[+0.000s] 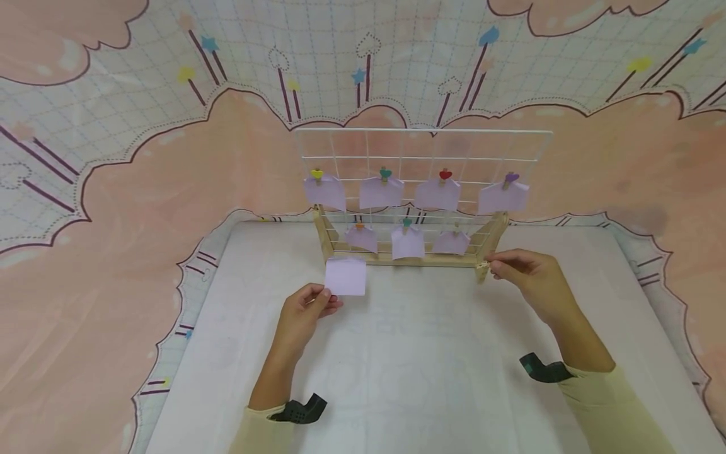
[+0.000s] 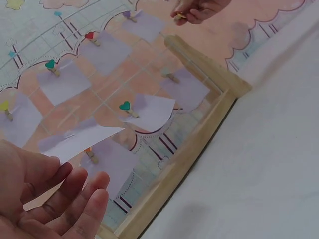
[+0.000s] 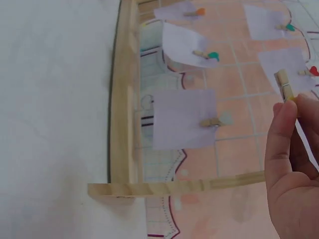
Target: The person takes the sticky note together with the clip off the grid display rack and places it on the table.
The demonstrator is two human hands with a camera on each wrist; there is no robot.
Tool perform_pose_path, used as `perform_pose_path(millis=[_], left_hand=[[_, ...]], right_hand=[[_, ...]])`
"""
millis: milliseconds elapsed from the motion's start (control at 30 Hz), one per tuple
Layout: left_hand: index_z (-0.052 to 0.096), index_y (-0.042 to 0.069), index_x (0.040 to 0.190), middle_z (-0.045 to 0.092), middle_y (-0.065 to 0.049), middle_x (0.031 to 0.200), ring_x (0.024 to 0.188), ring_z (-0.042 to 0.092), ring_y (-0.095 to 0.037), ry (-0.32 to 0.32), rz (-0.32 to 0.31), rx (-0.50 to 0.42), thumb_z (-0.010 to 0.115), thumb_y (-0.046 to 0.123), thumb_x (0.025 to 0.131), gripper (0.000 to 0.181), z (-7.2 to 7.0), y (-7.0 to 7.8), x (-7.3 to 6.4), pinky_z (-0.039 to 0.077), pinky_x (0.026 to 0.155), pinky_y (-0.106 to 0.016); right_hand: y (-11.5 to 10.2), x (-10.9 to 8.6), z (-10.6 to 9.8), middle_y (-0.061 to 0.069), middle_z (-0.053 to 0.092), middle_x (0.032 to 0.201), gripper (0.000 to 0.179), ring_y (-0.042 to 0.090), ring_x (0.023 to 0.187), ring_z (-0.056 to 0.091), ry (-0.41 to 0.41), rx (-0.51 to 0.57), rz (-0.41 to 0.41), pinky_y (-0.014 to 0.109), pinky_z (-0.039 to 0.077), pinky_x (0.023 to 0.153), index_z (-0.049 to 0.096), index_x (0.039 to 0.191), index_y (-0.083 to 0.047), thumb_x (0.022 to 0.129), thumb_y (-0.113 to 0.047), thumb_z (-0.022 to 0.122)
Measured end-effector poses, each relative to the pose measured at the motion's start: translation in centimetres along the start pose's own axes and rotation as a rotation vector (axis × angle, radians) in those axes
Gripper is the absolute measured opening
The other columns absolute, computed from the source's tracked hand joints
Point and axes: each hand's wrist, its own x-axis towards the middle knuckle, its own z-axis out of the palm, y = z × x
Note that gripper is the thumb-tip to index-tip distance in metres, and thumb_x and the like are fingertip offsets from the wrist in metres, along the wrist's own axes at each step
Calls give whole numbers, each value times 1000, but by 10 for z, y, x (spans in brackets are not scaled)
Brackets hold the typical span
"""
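My left hand (image 1: 303, 309) pinches a lilac square of paper (image 1: 346, 276) by its lower left corner, between thumb and fingers, in front of the rack's left end. In the left wrist view the sheet (image 2: 75, 144) appears nearly edge-on above the fingertips. My right hand (image 1: 530, 280) holds a small wooden clothespin (image 1: 483, 271) near the rack's right foot. The right wrist view shows the clothespin (image 3: 284, 84) gripped between thumb and forefinger at its yellow-topped end, its other end pointing away from the fingers.
A white wire grid (image 1: 422, 130) stands on a wooden base (image 1: 397, 259) on a white-covered table (image 1: 408, 366). Lilac papers (image 1: 381, 192) hang from it in two rows, clipped by coloured-heart clothespins (image 1: 445, 174). Behind is a patterned cloth (image 1: 249, 164).
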Motion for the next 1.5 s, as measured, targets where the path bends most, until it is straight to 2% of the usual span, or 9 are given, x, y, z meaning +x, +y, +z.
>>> perform_pose_path(millis=[200, 533, 733, 900, 1133, 1333, 1500], left_hand=[[62, -8, 112, 68, -27, 106, 97, 75, -32, 25, -24, 4, 59, 6, 103, 17, -8, -9, -4, 62, 86, -30], [61, -9, 112, 69, -27, 107, 90, 74, -17, 65, -54, 0, 60, 7, 103, 19, -16, -24, -7, 62, 84, -28], [61, -8, 113, 72, -22, 102, 88, 74, -16, 74, -60, 5, 60, 10, 103, 20, -19, -31, -5, 62, 83, -28], [62, -7, 114, 72, -21, 104, 89, 73, -16, 96, -89, 30, 60, 10, 103, 20, -21, -37, -2, 62, 85, -30], [63, -9, 112, 72, -18, 101, 88, 71, -19, 110, -102, 27, 61, 11, 102, 21, -23, -40, -2, 61, 85, -32], [63, -8, 113, 74, -17, 102, 86, 72, -16, 106, -124, 53, 61, 14, 103, 24, -26, -50, 0, 59, 82, -26], [63, -8, 114, 73, -20, 106, 87, 70, -15, 102, -143, 67, 60, 12, 103, 23, -27, -55, 2, 58, 82, -22]], right_hand=[[10, -4, 3, -11, 75, 103, 23, 3, 88, 71, -16, 9, 8, 14, 57, 83, 72, 116, 4, 99, -12, 67], [24, -10, 4, -1, 78, 94, 28, 7, 84, 75, -38, -35, 55, 13, 56, 82, 68, 120, 6, 100, -14, 66], [33, -16, 7, 9, 78, 97, 24, 7, 85, 76, -36, -16, 43, 15, 58, 81, 68, 118, 5, 99, -10, 66], [38, -20, 11, 14, 77, 97, 17, 9, 80, 73, -7, -103, 57, 23, 60, 72, 73, 112, -3, 98, -11, 69], [48, -24, 16, 8, 78, 95, 14, 11, 78, 69, 37, -230, 77, 24, 53, 60, 77, 103, -12, 94, -23, 76], [61, -24, 19, 7, 78, 94, 14, 4, 78, 66, 28, -236, 100, 24, 52, 60, 78, 102, -13, 93, -24, 77], [70, -23, 21, 9, 77, 96, 15, 5, 79, 65, 4, -220, 129, 24, 51, 60, 78, 101, -11, 93, -23, 77]])
